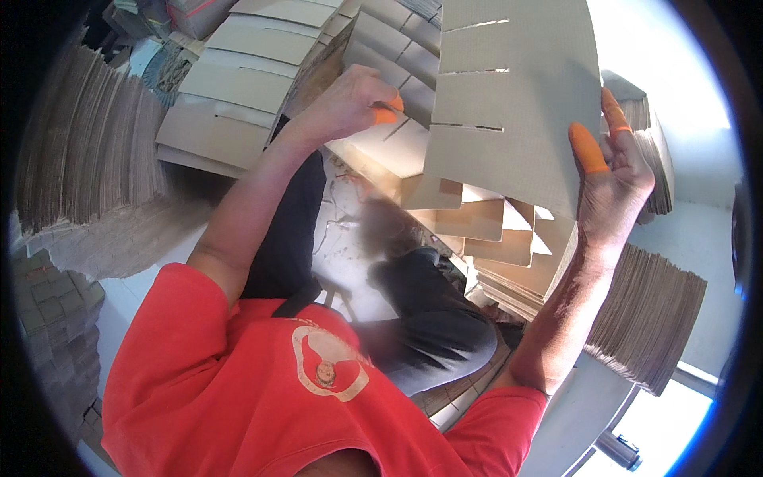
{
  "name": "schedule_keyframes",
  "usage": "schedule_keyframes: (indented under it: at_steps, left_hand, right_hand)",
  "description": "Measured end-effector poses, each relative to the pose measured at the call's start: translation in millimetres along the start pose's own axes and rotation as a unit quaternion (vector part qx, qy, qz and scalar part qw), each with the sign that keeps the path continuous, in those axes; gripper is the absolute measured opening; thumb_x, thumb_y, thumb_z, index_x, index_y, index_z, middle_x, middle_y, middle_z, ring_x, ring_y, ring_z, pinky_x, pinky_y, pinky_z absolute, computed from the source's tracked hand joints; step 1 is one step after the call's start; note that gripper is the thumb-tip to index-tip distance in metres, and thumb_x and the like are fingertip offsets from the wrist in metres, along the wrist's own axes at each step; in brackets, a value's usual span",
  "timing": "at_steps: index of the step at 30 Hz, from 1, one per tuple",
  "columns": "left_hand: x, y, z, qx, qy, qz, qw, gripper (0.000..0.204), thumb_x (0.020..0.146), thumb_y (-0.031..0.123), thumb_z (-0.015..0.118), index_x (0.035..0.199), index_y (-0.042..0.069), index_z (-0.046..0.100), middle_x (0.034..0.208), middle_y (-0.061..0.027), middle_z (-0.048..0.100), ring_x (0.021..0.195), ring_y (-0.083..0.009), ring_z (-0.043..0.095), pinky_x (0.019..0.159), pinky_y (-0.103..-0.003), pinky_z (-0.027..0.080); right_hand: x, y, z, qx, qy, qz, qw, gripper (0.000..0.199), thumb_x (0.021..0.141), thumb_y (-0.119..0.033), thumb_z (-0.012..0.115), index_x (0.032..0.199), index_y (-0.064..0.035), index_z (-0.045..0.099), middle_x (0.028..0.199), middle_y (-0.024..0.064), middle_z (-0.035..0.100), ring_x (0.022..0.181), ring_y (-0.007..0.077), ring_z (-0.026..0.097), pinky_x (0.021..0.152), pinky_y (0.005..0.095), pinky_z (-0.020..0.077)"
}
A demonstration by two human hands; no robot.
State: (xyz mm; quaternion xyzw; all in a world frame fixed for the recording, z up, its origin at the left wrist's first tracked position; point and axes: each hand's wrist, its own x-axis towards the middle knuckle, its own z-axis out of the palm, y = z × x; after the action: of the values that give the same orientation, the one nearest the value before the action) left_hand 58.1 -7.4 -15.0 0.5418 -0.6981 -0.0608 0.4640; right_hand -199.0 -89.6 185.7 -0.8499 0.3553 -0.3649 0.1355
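Observation:
My right hand (612, 187) is raised against the right edge of a large slotted cardboard sheet (509, 103) and holds it up in front of me. Orange finger cots cover two of its fingertips. My left hand (350, 103), also wearing orange cots, is curled on a pale cardboard piece (381, 147) just left of the sheet. Below both hands lies a pile of folded cardboard pieces (485, 230). The big sheet hides what is behind it.
A fanned stack of slotted cardboard (238, 79) lies at the upper left. Tall bundles of flat cardboard stand at the left (79, 143) and at the right (652, 318). My legs in black trousers (429, 310) stretch over a white floor (342, 262).

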Motion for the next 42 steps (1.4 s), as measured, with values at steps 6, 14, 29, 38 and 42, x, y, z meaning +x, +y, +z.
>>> schedule_keyframes:
  at_steps: [6,14,29,38,42]
  left_hand:
    - [-0.3,1.8,-0.2,0.007,-0.005,-0.016,1.000,0.010,0.073,0.009,0.073,0.082,0.006,0.071,0.068,-0.0074,0.061,0.071,-0.0277,0.054,0.083,-0.038,0.043]
    - [0.7,1.6,-1.2,0.023,-0.026,-0.044,0.998,0.011,0.075,0.010,0.073,0.085,0.008,0.072,0.077,-0.0058,0.066,0.083,-0.0287,0.059,0.087,-0.040,0.044]
    - [-1.7,2.3,-1.2,0.006,-0.033,-0.053,0.998,0.013,0.074,0.010,0.075,0.086,0.007,0.072,0.077,-0.0093,0.067,0.088,-0.0305,0.060,0.089,-0.041,0.045]
    - [1.8,9.3,-6.5,-0.003,-0.024,-0.081,0.996,0.015,0.074,0.003,0.072,0.088,0.008,0.071,0.079,-0.0099,0.061,0.094,-0.0309,0.058,0.084,-0.040,0.046]
    - [1.5,12.2,-6.9,-0.021,-0.018,-0.079,0.996,0.015,0.072,0.003,0.072,0.086,0.007,0.070,0.076,-0.0102,0.059,0.089,-0.0300,0.058,0.083,-0.039,0.046]
  right_hand:
    - [16.1,-14.2,21.6,-0.039,-0.044,0.022,0.998,0.046,0.083,0.002,0.070,0.128,0.0009,0.060,0.075,0.0064,0.071,0.068,0.0033,0.062,0.069,0.0225,0.0533]
    - [21.4,-15.8,27.8,-0.033,-0.076,0.026,0.996,0.048,0.086,-0.003,0.070,0.132,-0.0003,0.057,0.097,0.0157,0.073,0.088,0.0122,0.069,0.078,0.0271,0.0571]
    - [11.8,-35.7,48.1,-0.037,-0.105,0.070,0.991,0.044,0.088,0.003,0.064,0.131,0.0019,0.057,0.086,0.0128,0.073,0.076,0.0075,0.067,0.067,0.0256,0.0567]
    - [20.6,-38.9,51.3,-0.067,-0.092,0.006,0.994,0.041,0.084,0.007,0.065,0.125,0.0057,0.060,0.069,0.0061,0.066,0.062,0.0039,0.057,0.055,0.0222,0.0478]
    - [10.2,-39.8,51.6,-0.081,-0.103,0.055,0.990,0.043,0.084,0.007,0.067,0.126,0.0041,0.060,0.070,0.0063,0.067,0.064,0.0044,0.059,0.058,0.0231,0.0493]
